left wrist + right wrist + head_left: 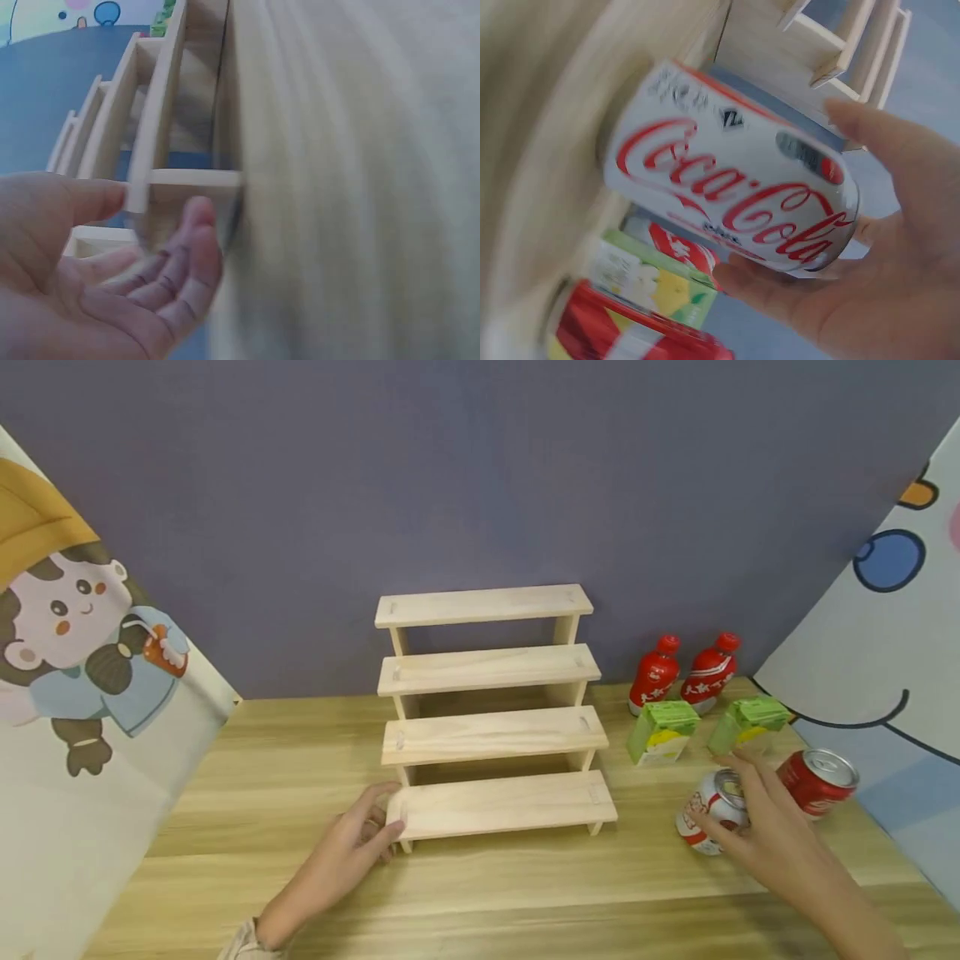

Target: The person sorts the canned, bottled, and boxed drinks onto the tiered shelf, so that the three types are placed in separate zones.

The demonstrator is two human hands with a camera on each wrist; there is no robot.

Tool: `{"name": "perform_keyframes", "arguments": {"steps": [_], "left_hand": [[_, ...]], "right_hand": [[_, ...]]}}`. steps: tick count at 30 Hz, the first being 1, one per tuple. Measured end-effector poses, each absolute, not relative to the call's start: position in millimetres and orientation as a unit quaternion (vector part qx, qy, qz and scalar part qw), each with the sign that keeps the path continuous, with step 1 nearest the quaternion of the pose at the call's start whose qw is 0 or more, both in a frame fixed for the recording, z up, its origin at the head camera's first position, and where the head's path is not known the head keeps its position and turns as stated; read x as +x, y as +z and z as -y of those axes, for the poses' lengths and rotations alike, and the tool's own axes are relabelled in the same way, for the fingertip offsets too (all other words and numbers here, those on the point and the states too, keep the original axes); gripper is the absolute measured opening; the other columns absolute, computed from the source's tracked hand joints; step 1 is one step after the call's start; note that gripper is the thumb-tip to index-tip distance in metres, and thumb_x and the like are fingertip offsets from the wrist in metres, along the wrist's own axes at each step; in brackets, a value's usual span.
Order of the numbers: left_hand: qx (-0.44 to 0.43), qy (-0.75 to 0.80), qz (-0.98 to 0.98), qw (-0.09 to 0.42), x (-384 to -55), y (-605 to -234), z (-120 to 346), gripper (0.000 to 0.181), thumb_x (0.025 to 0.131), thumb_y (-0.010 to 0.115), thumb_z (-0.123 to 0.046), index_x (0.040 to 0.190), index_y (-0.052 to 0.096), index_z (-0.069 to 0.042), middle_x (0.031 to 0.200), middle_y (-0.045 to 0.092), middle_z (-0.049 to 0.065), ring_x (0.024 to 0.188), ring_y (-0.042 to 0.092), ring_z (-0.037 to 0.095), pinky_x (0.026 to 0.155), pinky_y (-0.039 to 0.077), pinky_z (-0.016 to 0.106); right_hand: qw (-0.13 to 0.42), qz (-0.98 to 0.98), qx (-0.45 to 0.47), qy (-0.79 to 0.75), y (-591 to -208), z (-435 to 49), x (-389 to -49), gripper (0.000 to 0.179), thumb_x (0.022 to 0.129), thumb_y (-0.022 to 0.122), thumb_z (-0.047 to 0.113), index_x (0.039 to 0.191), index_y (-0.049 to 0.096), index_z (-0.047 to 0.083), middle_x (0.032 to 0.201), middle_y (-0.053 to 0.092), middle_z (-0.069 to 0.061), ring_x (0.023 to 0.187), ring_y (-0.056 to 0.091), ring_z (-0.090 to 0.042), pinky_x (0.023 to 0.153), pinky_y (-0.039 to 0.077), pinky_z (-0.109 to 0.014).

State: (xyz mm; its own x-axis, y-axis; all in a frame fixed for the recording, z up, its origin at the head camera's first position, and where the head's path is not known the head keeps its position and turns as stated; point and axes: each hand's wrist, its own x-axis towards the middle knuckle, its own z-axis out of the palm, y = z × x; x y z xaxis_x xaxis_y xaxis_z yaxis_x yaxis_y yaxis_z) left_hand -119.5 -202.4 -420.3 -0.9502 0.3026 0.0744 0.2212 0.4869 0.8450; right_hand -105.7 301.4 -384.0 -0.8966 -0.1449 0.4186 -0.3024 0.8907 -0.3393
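A wooden four-step display stand [495, 735] stands near the back wall. My left hand [345, 852] holds the left end of its lowest step, thumb at the front corner and index finger at the rear one. In the left wrist view the thumb lies against the step's edge, and the other fingers [202, 255] bend beside the side panel. My right hand [780, 843] reaches around a white Coca-Cola can [727, 172], which stands upright on the table. Its thumb [862, 124] shows apart from the can, while the fingers extend along the opposite side.
Right of the stand are two red bottles [655, 675], two green drink cartons [663, 732] and a red can [816, 785], which is close to my right hand. A grey-blue wall [480, 485] rises behind, with printed panels on both sides of the wooden table [285, 760].
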Motion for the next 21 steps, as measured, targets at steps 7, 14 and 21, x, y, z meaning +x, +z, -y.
{"name": "perform_keyframes", "arguments": {"steps": [7,14,21], "left_hand": [[0.148,0.577,-0.798,0.098,-125.1,-430.0,206.9,0.056,0.100,0.062,-0.021,0.148,0.034,-0.011,0.080,0.062,0.015,0.065,0.066,0.026,0.063,0.060,0.037],[0.147,0.583,-0.793,0.098,-123.4,-430.3,207.8,0.057,0.099,0.063,-0.017,0.147,0.034,-0.009,0.081,0.063,0.017,0.066,0.067,0.026,0.064,0.060,0.037],[0.164,0.590,-0.784,0.099,-124.7,-429.7,206.9,0.058,0.099,0.062,-0.017,0.148,0.032,-0.005,0.081,0.062,0.018,0.067,0.067,0.026,0.064,0.061,0.036]], "right_hand": [[0.226,0.938,0.136,0.224,-394.5,-309.7,-100.3,0.077,0.068,0.089,0.001,0.133,0.047,-0.002,0.114,0.056,-0.019,0.099,0.044,0.000,0.058,0.049,-0.014],[0.248,0.930,0.149,0.228,-398.9,-309.7,-99.7,0.079,0.066,0.089,-0.001,0.134,0.049,-0.003,0.115,0.056,-0.018,0.100,0.038,0.009,0.065,0.040,-0.002],[0.257,0.929,0.146,0.221,-403.0,-311.2,-100.5,0.082,0.065,0.091,0.002,0.135,0.049,-0.002,0.116,0.057,-0.019,0.099,0.047,-0.009,0.067,0.039,-0.001]]}}
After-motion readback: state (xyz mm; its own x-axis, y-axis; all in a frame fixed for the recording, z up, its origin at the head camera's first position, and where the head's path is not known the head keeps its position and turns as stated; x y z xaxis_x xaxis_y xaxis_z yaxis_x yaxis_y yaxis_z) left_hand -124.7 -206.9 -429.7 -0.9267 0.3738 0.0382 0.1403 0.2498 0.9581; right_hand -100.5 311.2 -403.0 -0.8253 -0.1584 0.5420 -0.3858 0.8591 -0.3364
